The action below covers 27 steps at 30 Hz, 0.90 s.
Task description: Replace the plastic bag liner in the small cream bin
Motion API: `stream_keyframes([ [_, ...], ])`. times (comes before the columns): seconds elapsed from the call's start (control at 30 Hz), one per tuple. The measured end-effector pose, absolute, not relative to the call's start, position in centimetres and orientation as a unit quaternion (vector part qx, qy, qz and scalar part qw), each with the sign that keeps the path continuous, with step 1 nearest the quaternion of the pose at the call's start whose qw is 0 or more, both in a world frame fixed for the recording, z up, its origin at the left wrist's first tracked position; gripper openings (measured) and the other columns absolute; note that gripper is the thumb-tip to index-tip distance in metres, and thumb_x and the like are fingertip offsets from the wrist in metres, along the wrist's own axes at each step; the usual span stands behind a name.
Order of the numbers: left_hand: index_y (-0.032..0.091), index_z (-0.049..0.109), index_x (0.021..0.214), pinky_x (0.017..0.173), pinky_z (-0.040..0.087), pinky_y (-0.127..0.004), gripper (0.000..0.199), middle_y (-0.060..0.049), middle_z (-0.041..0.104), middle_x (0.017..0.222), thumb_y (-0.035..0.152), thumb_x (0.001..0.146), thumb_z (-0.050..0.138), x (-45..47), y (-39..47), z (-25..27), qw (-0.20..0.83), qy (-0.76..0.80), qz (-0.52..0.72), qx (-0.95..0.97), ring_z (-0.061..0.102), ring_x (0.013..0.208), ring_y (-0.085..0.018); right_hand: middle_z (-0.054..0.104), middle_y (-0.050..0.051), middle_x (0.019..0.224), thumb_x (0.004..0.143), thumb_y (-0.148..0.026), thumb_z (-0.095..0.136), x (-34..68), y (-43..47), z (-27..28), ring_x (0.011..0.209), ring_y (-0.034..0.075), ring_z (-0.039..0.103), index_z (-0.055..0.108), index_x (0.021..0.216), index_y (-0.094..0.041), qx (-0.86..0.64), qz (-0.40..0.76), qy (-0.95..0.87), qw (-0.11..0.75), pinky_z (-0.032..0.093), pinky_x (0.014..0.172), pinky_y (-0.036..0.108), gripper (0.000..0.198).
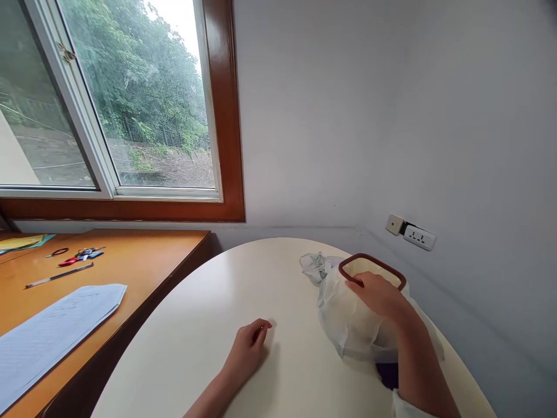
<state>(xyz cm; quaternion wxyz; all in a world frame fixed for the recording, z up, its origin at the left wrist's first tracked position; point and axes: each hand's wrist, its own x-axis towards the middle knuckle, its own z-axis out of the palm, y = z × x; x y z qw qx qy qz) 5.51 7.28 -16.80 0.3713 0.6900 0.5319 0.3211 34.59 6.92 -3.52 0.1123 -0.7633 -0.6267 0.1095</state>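
The pale bin (383, 265) sits on the white bench (209, 325), a translucent bag (342, 316) draped around its outside, and the right hand (378, 292) has its grip pinching the near side of its brown rim. Left of the bin, the left hand's (251, 343) grip is loosely curled, fingers drawn together; a crumpled bag (314, 267) lies just beside the bin's far left.

The bin (382, 265) stands on the table (209, 313), a bag (337, 307) around it. The right hand (378, 293) is at the bin's rim; the left hand (249, 342) is left of the bin. Just behind and left of the bin lies a clump (314, 267). Well left of the bin, the desk (143, 247) bears papers (65, 325), a pen (58, 276) and keys (87, 254).
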Motion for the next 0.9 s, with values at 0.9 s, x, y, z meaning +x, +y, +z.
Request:
stream_keyframes([
  [0.9,0.016,0.066,0.079,0.079,0.046,-0.038,0.033,-0.006,0.067,0.077,0.045,0.062,0.068,5.3,7.3,-15.8,0.690,0.384,0.509,0.342,0.061,0.084,-0.026,0.061,-0.002,0.067,0.088,-0.024,0.043,26.9,1.4,0.5,0.067,0.013,0.054,0.058,0.077,-0.021,-0.489,0.018,-0.815,0.309,0.025,0.100,0.040,0.019],
])
